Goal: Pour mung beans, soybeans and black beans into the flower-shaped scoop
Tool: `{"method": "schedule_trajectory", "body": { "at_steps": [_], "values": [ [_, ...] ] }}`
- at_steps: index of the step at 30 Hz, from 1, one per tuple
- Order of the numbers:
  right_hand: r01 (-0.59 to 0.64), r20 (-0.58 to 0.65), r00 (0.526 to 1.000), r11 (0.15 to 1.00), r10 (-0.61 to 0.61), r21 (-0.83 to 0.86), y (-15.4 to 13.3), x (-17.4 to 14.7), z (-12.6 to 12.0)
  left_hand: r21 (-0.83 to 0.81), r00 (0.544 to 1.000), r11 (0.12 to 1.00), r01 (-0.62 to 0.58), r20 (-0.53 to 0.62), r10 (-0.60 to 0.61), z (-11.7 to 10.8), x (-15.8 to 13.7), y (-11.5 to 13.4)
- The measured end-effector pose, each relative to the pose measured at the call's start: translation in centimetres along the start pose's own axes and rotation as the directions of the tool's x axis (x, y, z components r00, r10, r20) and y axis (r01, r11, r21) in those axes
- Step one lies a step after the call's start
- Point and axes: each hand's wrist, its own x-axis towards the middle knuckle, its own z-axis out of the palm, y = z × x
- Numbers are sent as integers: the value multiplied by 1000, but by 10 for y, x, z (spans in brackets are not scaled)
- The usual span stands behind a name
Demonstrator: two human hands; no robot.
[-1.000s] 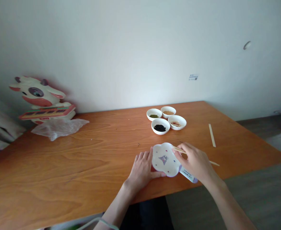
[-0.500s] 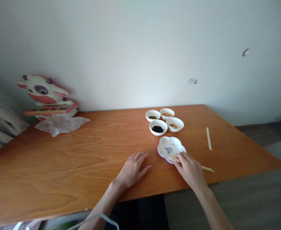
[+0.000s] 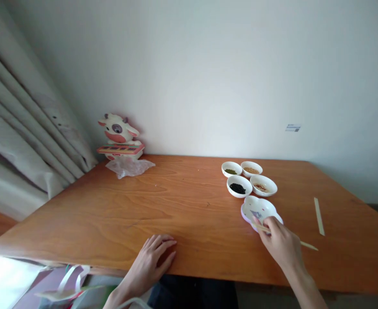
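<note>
My right hand (image 3: 282, 242) is closed around chopsticks (image 3: 309, 246), whose other ends reach over the near rim of a flower-shaped dish (image 3: 266, 207). The dish is white inside with a printed figure and has a purple edge; my fingers cover part of it. My left hand (image 3: 153, 257) rests on the table near its front edge, fingers stretched out, holding nothing. Behind the dish, white bowls stand close together: one with black beans (image 3: 237, 189), one with green beans (image 3: 230, 171), one with yellowish grains (image 3: 251, 170) and one with reddish-brown bits (image 3: 261, 187).
Another pair of chopsticks (image 3: 319, 216) lies to the right on the wooden table (image 3: 111, 223). A cow-shaped toy keyboard (image 3: 121, 139) and a clear plastic bag (image 3: 129, 166) are at the back left. A curtain (image 3: 31, 124) hangs at the left, and a wall borders the table's back.
The view has turned left, so the dish and bowls appear further right. My left hand has moved left, away from the dish. My right hand still holds the chopsticks at the dish.
</note>
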Motion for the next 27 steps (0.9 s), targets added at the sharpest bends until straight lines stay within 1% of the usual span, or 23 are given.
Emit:
{"method": "schedule_trajectory", "body": {
  "at_steps": [2,3,4,6,7,10,12,14,15,17,18,19,21,23,24,25,27],
  "values": [
    [57,-60,997,977,-46,203,-15,3,-9,-3,1000,1000,12,-5,-12,-5,0,-4],
    [95,-99,993,943,-66,318,-23,4,-13,-8,1000,1000,18,-1,-18,-7,1,-4],
    [134,-149,986,908,-80,397,-30,4,-16,-13,1000,1000,22,7,-21,-8,4,-4],
    [210,-231,966,864,-113,457,-40,2,-17,-25,1000,1000,19,25,-18,-9,10,-3],
    [246,-254,957,856,-140,455,-43,1,-15,-29,1000,999,13,22,-12,-9,14,-1],
    [314,-224,946,832,-234,457,-41,-5,2,-26,1000,1000,-4,-2,4,-9,21,2],
    [356,-129,935,856,-332,375,-35,-9,17,-19,1000,1000,-6,-18,6,-10,22,4],
    [448,-53,891,855,-451,262,-26,-13,30,-16,999,1000,0,-43,-1,-10,20,5],
    [483,-41,873,850,-485,211,-21,-16,35,-17,999,1000,4,-51,-5,-9,19,6],
    [577,-57,817,810,-574,101,-10,-21,43,-25,998,999,20,-55,-22,-8,18,6],
    [632,-69,775,774,-629,48,-4,-24,46,-29,998,999,30,-54,-31,-7,17,6],
    [632,-43,774,775,-631,-2,1,-27,48,-34,998,999,38,-54,-40,-6,17,5],
    [594,18,804,803,-594,-47,10,-31,52,-43,997,998,48,-53,-50,-4,17,4],
    [547,73,835,837,-545,-19,17,-34,55,-54,997,997,47,-56,-50,-1,17,2],
    [537,93,840,844,-535,12,19,-35,56,-60,997,997,46,-61,-49,-1,17,2],
    [535,114,836,844,-537,45,21,-36,58,-65,997,997,44,-66,-48,0,17,1],
    [560,134,810,821,-571,108,24,-40,63,-73,996,996,45,-75,-51,1,17,1]
  ]
}}
